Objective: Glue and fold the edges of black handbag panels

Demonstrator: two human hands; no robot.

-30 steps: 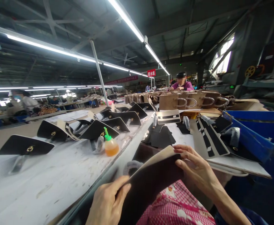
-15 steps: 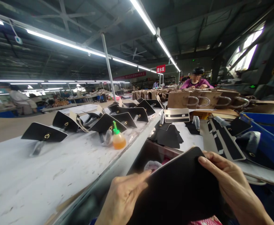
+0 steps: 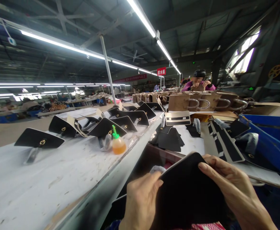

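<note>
A black bag panel (image 3: 190,191) with a pale edge is tilted up between my two hands. My left hand (image 3: 142,198) pinches its left edge, thumb on the dark face and fingers behind. My right hand (image 3: 228,182) grips the upper right corner, with the thumb in front. Behind the panel's left edge, part of a clear-wrapped loop (image 3: 157,169) shows; the rest is hidden. Black bag pieces (image 3: 39,138) with gold clasps and wrapped handles stand in rows on the white table to the left. A squeeze bottle (image 3: 119,145) with a green nozzle and amber liquid stands near the table's edge.
Dark flat pieces (image 3: 170,139) and pale strips with black bands (image 3: 232,145) lie on the work surface ahead. Brown bags (image 3: 181,101) with wrapped handles line up behind. A blue bin (image 3: 266,127) stands at right. A co-worker (image 3: 198,83) in purple sits beyond.
My left hand has shifted right and up along the panel's edge. My right hand keeps its corner hold. The co-worker's hands have risen toward the face. The view has turned slightly.
</note>
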